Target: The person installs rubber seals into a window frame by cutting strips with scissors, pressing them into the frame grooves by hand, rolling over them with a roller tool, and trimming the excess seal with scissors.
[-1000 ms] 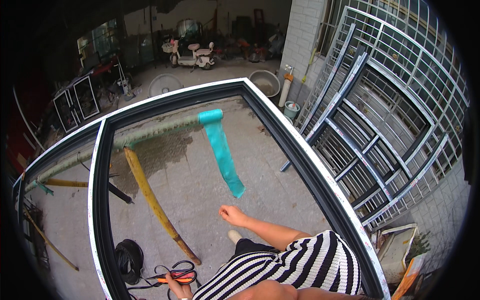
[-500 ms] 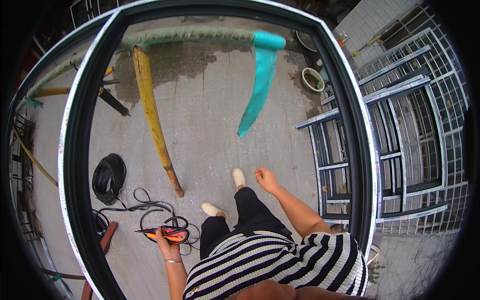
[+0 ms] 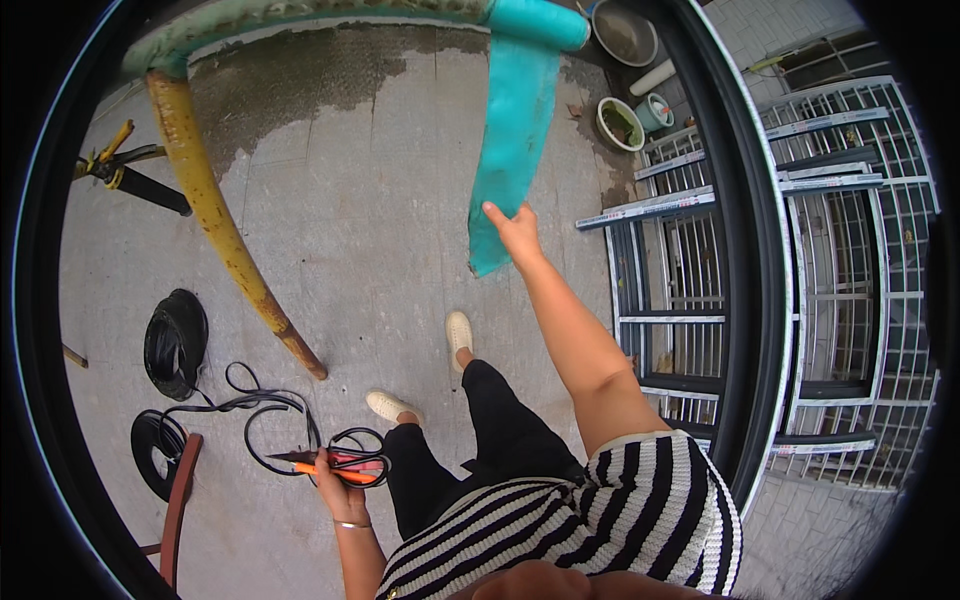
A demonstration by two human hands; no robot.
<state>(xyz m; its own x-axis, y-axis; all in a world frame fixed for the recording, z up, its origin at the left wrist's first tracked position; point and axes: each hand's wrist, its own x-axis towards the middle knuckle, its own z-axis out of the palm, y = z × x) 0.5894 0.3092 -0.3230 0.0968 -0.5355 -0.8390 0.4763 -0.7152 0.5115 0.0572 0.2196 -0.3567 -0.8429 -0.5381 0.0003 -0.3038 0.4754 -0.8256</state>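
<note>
My left hand is closed around a pair of black-handled scissors, their dark blades pointing left. An orange piece and something pinkish-red lie in the same grip; their kind is unclear. Ahead, my right hand grips the lower right edge of a turquoise strip. Its thumb lies across the front of the strip and the other fingers are partly hidden. The strip hangs from a wrapped horizontal pole, where its upper end forms a turquoise roll.
A black-lined frame surrounds me. A yellow post slants down at left. Coiled black strips trail across the floor near a reddish-brown bar. Window frames lean against grating at right. A white bowl stands far right.
My right hand has reached forward from beside my foot and taken hold of the turquoise strip. The left hand keeps the scissors. My view has shifted, bringing the strip and post closer.
</note>
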